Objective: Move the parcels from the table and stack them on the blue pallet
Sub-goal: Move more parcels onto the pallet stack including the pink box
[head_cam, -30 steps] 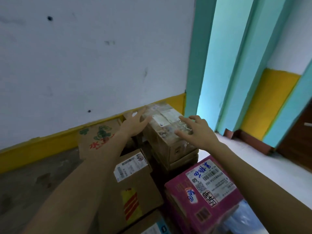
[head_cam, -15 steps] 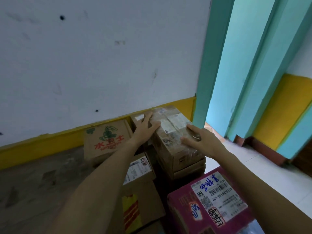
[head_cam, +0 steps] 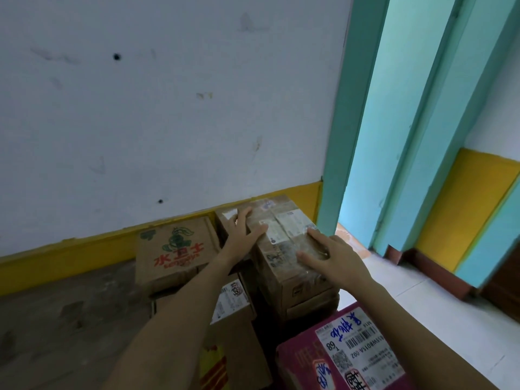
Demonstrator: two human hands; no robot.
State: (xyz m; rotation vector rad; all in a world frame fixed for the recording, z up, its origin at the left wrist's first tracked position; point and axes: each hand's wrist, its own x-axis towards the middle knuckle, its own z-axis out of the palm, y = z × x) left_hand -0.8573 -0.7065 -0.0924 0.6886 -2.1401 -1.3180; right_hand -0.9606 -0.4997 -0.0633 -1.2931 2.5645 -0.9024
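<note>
at twelve o'clock from the person, close against the white wall (head_cam: pixel 168 122), the taped parcel (head_cam: pixel 284 257) sits on a lower carton (head_cam: pixel 309 306), the highest thing in a huddle of boxes on what i take to be the grey desk (head_cam: pixel 70 319). the left hand (head_cam: pixel 239 240) lies on the parcel's ten o'clock corner, its fingers (head_cam: pixel 243 216) straight and spread, thumb stretched across the tape. the right hand (head_cam: pixel 337 260) rests on the four o'clock edge, its fingers (head_cam: pixel 309 256) flat and slightly parted. neither hand is wrapped round anything: both are wide and only touch the top. a printed carton (head_cam: pixel 174 249) stands just beside the parcel at nine o'clock, a labelled box (head_cam: pixel 233 296) lies at seven o'clock under the left forearm, and a magenta box (head_cam: pixel 346 358) is near at five o'clock. the blue pallet is not in view, so i read this as the start of a pick: hands placed, nothing lifted. the next move, to my mind, calls for sliding the palms down onto opposite sides, squeezing inward and lifting straight up so the lower carton is not dragged along, then turning to find the pallet. the glossy tape may be slippery.
</note>
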